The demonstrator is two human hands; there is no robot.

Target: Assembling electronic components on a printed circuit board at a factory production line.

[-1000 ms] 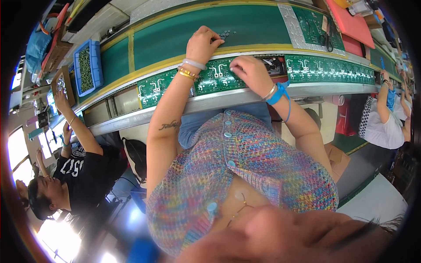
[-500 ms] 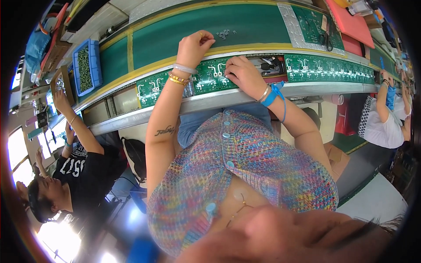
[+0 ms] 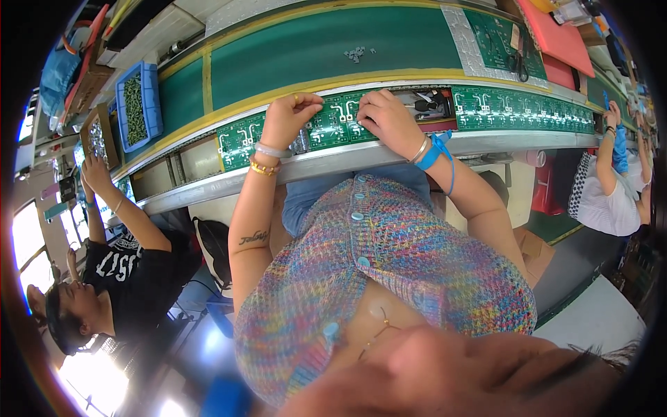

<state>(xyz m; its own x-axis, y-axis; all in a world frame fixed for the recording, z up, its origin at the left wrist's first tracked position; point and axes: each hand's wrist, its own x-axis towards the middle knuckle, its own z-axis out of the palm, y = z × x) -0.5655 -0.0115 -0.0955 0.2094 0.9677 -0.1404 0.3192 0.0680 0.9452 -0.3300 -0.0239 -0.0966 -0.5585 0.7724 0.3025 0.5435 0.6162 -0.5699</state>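
Note:
A long green circuit board with white tracks lies in the metal rail in front of me. Over its left part hovers my left hand, thumb and forefinger pinched together; whatever is between the tips is too small to make out. My right hand rests at the board's right end, its fingers curled and pressed together, hiding what they may grip. Beyond the board, a loose pile of small grey parts sits on the green belt.
More boards line the rail to the right, past a gap holding dark tools. A blue bin of small green parts stands at the left. Scissors lie at the far right. Co-workers sit on both sides.
My left hand has come back from beside the grey pile toward me, to above the board. My right hand has barely moved. The co-worker's hand at left has shifted.

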